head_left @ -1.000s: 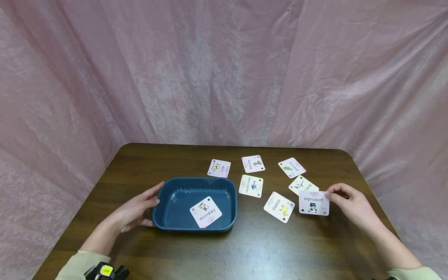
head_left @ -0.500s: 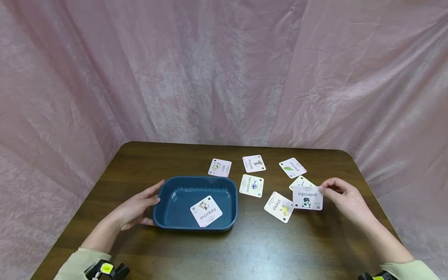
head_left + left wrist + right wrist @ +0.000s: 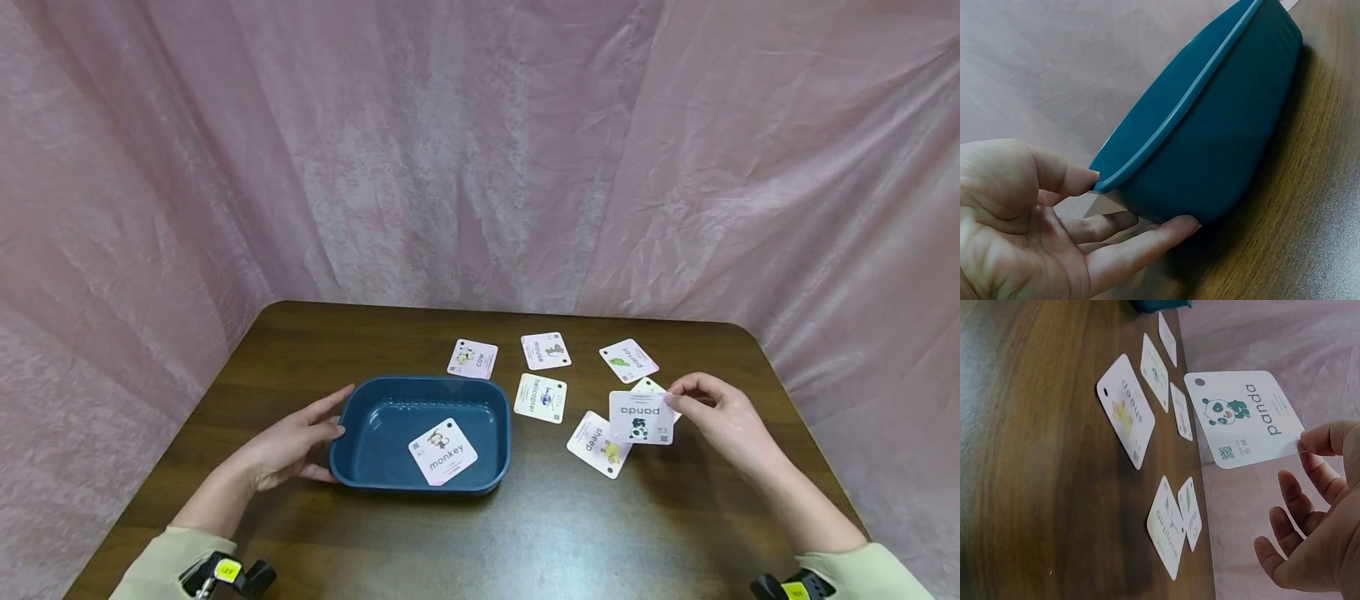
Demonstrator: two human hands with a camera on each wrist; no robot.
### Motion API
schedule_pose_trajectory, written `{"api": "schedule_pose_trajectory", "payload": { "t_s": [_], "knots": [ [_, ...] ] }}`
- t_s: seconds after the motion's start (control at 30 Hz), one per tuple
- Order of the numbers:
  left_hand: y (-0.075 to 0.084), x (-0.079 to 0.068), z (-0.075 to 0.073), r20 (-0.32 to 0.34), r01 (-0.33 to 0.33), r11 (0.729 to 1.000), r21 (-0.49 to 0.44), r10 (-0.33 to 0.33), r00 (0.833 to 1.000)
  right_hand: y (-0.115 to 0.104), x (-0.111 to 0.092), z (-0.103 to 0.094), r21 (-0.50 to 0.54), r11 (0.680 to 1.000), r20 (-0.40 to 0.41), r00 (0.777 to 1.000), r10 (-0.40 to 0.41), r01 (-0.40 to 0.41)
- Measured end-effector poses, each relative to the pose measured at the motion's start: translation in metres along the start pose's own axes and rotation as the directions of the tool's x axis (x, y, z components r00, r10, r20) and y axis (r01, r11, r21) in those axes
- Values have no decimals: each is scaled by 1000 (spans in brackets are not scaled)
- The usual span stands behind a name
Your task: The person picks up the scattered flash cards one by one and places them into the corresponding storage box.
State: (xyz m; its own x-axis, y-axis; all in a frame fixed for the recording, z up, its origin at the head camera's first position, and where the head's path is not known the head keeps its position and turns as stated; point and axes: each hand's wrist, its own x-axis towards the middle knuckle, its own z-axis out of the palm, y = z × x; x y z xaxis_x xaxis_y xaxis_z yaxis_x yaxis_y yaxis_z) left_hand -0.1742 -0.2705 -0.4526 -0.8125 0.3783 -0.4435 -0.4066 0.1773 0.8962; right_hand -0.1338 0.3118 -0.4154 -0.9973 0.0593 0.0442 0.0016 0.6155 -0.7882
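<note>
In the head view my right hand (image 3: 716, 421) pinches a white panda card (image 3: 642, 418) by its corner, thumb against fingers. The card hangs above the table, over parts of the sheep card (image 3: 589, 442) and the airplane card (image 3: 1166, 528). My left hand (image 3: 292, 446) holds the left end of a blue tray (image 3: 347, 433). The left wrist view has one digit at the tray's rim (image 3: 1175, 112) and others against its lower wall. A monkey card (image 3: 442, 452) lies inside the tray, leaning on its right front side.
A cow card (image 3: 472, 358), a mouse card (image 3: 546, 350), a helicopter card (image 3: 540, 397) and a parrot card (image 3: 628, 360) lie on the brown wooden table (image 3: 360, 550). Pink curtains (image 3: 450, 167) hang behind and beside it.
The right hand has carried the panda card leftward and slightly away from the person, from beside the sheep card to over its edge. The left hand and tray have stayed in place.
</note>
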Motion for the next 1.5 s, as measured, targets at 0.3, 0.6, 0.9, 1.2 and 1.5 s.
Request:
{"api": "schedule_pose_trajectory", "payload": {
  "t_s": [0.3,0.6,0.9,1.2,1.5],
  "knots": [
    [-1,0,0,-2,-6,1000,4,6,1000,-14,10,16,41,999,25,1000,-2,1],
    [-3,0,0,-16,-1,1000,7,1,1000,-25,18,29,85,996,42,999,-18,14],
    [-2,0,0,-23,6,1000,0,-6,1000,-31,24,41,101,995,45,999,-25,20],
    [-3,0,0,-22,3,1000,1,-3,1000,-36,30,50,135,990,54,998,-42,34],
    [-1,0,0,-22,8,1000,7,-8,1000,-43,35,57,143,988,54,997,-59,51]
  ]
}}
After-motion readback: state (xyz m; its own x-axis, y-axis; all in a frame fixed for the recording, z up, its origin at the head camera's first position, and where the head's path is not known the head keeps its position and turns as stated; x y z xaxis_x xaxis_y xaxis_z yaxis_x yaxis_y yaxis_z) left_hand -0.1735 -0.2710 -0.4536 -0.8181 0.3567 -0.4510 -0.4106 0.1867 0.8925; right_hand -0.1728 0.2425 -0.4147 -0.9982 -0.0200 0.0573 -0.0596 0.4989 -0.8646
